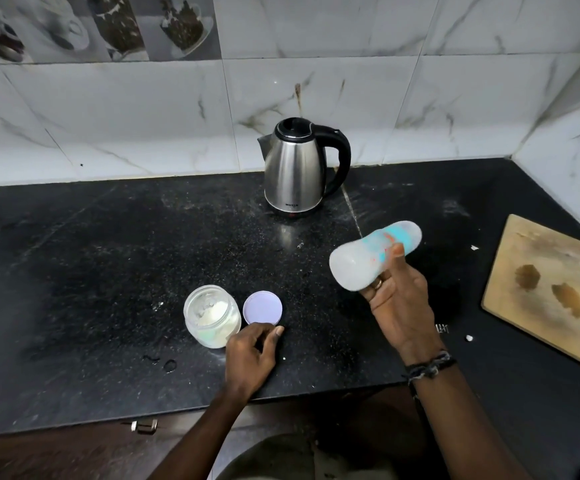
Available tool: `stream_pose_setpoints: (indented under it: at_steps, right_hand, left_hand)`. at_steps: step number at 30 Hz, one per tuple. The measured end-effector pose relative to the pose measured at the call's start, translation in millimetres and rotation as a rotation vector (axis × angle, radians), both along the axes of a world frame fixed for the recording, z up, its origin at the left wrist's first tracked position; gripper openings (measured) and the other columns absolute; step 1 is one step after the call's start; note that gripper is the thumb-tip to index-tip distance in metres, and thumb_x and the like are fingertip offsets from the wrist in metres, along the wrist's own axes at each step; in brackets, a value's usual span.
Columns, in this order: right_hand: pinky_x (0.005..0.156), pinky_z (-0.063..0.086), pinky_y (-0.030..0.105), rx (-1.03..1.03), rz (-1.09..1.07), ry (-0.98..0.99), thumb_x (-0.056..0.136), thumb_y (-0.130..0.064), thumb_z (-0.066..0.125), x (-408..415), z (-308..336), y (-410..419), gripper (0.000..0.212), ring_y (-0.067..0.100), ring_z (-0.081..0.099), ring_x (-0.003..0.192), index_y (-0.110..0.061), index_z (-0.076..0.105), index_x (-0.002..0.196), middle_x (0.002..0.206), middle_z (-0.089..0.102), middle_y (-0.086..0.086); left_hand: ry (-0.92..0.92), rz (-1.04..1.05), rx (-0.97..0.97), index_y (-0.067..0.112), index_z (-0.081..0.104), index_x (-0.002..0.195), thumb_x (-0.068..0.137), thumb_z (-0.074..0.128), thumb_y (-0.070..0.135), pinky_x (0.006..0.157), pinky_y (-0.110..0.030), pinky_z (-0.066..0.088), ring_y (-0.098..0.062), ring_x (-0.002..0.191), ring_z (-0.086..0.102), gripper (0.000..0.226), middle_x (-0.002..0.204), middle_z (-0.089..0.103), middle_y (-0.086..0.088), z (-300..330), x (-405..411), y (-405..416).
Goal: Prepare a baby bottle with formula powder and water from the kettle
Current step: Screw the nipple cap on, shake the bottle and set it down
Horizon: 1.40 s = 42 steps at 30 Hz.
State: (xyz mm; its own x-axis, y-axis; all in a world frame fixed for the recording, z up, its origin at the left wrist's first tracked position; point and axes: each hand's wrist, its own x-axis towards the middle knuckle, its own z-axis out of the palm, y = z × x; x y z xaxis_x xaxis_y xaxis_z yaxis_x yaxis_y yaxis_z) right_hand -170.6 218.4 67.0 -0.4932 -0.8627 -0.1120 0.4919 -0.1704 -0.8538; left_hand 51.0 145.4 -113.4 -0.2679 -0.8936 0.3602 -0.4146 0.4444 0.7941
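Observation:
My right hand [397, 303] holds a clear baby bottle [361, 259] with blue markings, tilted on its side above the black counter and blurred by motion. An open glass jar [210, 315] of white formula powder stands near the counter's front edge. Its lilac lid [262, 307] lies flat just right of the jar. My left hand [252, 351] rests on the counter just in front of the lid, fingers loosely curled, a fingertip near the lid's rim. A steel kettle [293, 171] with a black handle stands at the back, by the wall.
A wooden cutting board [551, 289] lies at the right of the black counter [91, 271]. Marble-pattern tiles form the back and right walls. Small water drops sit on the counter in front of the jar. A drawer handle [145, 426] shows below the counter edge.

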Motion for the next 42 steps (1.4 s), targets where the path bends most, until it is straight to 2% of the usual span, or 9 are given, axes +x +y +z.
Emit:
stream_pose_setpoints:
  at_steps: [5, 8, 15, 17, 22, 26, 31, 36, 42]
  right_hand:
    - [0.059, 0.059, 0.027, 0.087, 0.117, 0.293, 0.056, -0.047, 0.09, 5.4, -1.6, 0.2, 0.06, 0.018, 0.076, 0.078, -0.011, 0.07, 0.099, 0.089, 0.078, 0.009]
    - [0.065, 0.061, 0.033, -0.02, 0.054, 0.002, 0.05, -0.057, 0.089, 9.5, -4.2, -1.2, 0.078, 0.018, 0.075, 0.087, -0.006, 0.067, 0.105, 0.095, 0.078, 0.005]
    - [0.068, 0.062, 0.031, 0.067, 0.13, 0.273, 0.07, -0.029, 0.087, 15.4, -6.8, 1.8, 0.03, 0.017, 0.075, 0.081, -0.012, 0.077, 0.093, 0.09, 0.078, 0.004]
    - [0.069, 0.062, 0.032, -0.013, 0.039, 0.01, 0.066, -0.041, 0.076, 16.3, -2.0, 0.4, 0.043, 0.014, 0.075, 0.082, -0.011, 0.073, 0.096, 0.09, 0.078, 0.001]
    - [0.063, 0.06, 0.03, 0.1, 0.087, 0.371, 0.067, -0.042, 0.082, 13.4, -4.2, -0.9, 0.037, 0.015, 0.075, 0.078, -0.016, 0.073, 0.093, 0.087, 0.079, 0.003]
    - [0.077, 0.063, 0.039, -0.05, -0.018, -0.028, 0.073, -0.051, 0.071, 7.2, 4.2, -0.7, 0.044, 0.015, 0.074, 0.088, -0.014, 0.075, 0.097, 0.095, 0.078, 0.0]
    - [0.061, 0.06, 0.027, 0.076, 0.086, 0.336, 0.062, -0.054, 0.084, 3.1, 1.5, -0.5, 0.06, 0.015, 0.075, 0.08, -0.01, 0.071, 0.102, 0.088, 0.079, 0.003]
    - [0.07, 0.061, 0.033, 0.016, 0.017, 0.066, 0.078, -0.041, 0.066, 3.7, 2.7, -0.7, 0.045, 0.014, 0.074, 0.088, -0.008, 0.066, 0.107, 0.093, 0.078, -0.001]
    - [0.073, 0.062, 0.035, -0.006, 0.094, 0.09, 0.048, -0.061, 0.09, 5.1, -7.0, 4.6, 0.074, 0.018, 0.074, 0.09, -0.01, 0.075, 0.1, 0.099, 0.077, 0.005]
  left_hand:
    - [0.015, 0.0, 0.0, 0.015, 0.08, 0.084, 0.094, 0.065, 0.041, 0.059, -0.04, 0.055, -0.014, 0.065, 0.068, 0.032, 0.075, 0.075, 0.005, -1.6, 1.2, -0.6]
    - [0.01, 0.003, -0.008, 0.015, 0.08, 0.084, 0.094, 0.066, 0.041, 0.059, -0.039, 0.056, -0.013, 0.066, 0.069, 0.031, 0.076, 0.076, 0.006, -2.8, 0.5, -0.5]
    - [0.021, 0.007, -0.004, 0.015, 0.08, 0.084, 0.094, 0.066, 0.041, 0.058, -0.038, 0.054, -0.012, 0.064, 0.067, 0.03, 0.074, 0.075, 0.006, -0.8, 0.7, -0.1]
    - [0.013, 0.006, 0.001, 0.016, 0.08, 0.083, 0.094, 0.066, 0.041, 0.058, -0.038, 0.054, -0.012, 0.064, 0.067, 0.031, 0.074, 0.075, 0.006, -1.0, -0.3, -0.3]
    - [0.022, 0.013, 0.011, 0.016, 0.08, 0.083, 0.093, 0.065, 0.041, 0.06, -0.038, 0.053, -0.009, 0.064, 0.066, 0.03, 0.074, 0.074, 0.008, -0.1, 0.3, 0.6]
    - [0.004, 0.015, 0.014, 0.016, 0.08, 0.083, 0.093, 0.064, 0.042, 0.059, -0.039, 0.053, -0.013, 0.063, 0.067, 0.032, 0.074, 0.075, 0.006, 0.1, -0.7, 0.4]
    - [0.028, 0.014, 0.021, 0.015, 0.08, 0.082, 0.093, 0.065, 0.042, 0.058, -0.039, 0.054, -0.012, 0.063, 0.067, 0.033, 0.073, 0.074, 0.007, -1.6, 0.6, -0.1]
    - [0.018, 0.023, 0.034, 0.016, 0.08, 0.083, 0.093, 0.065, 0.043, 0.058, -0.039, 0.054, -0.011, 0.063, 0.067, 0.032, 0.073, 0.074, 0.007, -1.1, -0.7, 0.4]
    - [0.029, 0.011, 0.04, 0.015, 0.08, 0.083, 0.094, 0.066, 0.042, 0.059, -0.041, 0.055, -0.013, 0.065, 0.068, 0.033, 0.074, 0.075, 0.006, -2.5, 0.4, 0.0]
